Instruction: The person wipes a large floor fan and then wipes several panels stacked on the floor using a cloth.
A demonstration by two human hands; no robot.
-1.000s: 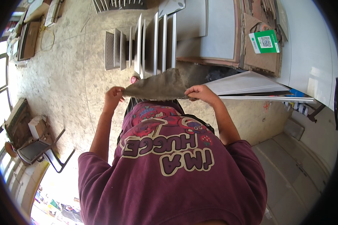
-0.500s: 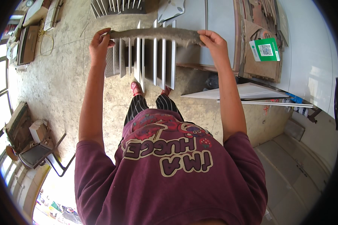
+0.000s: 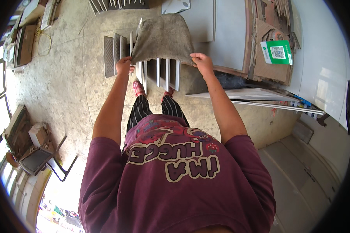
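A grey-brown cloth [image 3: 163,37] is spread out in front of me, billowing away from my body. My left hand [image 3: 124,66] pinches its near left corner, and my right hand [image 3: 202,63] pinches the near right corner. Below the cloth stands a row of upright white panels [image 3: 168,73], with dark gaps between them. The cloth hides their far part. Whether it touches their top edges I cannot tell.
Flat grey boards [image 3: 229,35] and brown cardboard [image 3: 266,33] with a green-and-white code card [image 3: 277,52] lie to the right. White panels [image 3: 256,95] lean below them. A black chair [image 3: 37,159] stands at left. Another slatted rack [image 3: 118,4] is at the far edge.
The cloth has gone from a narrow taut strip to a wide spread sheet. Both hands have come closer together and nearer to my body, still gripping it.
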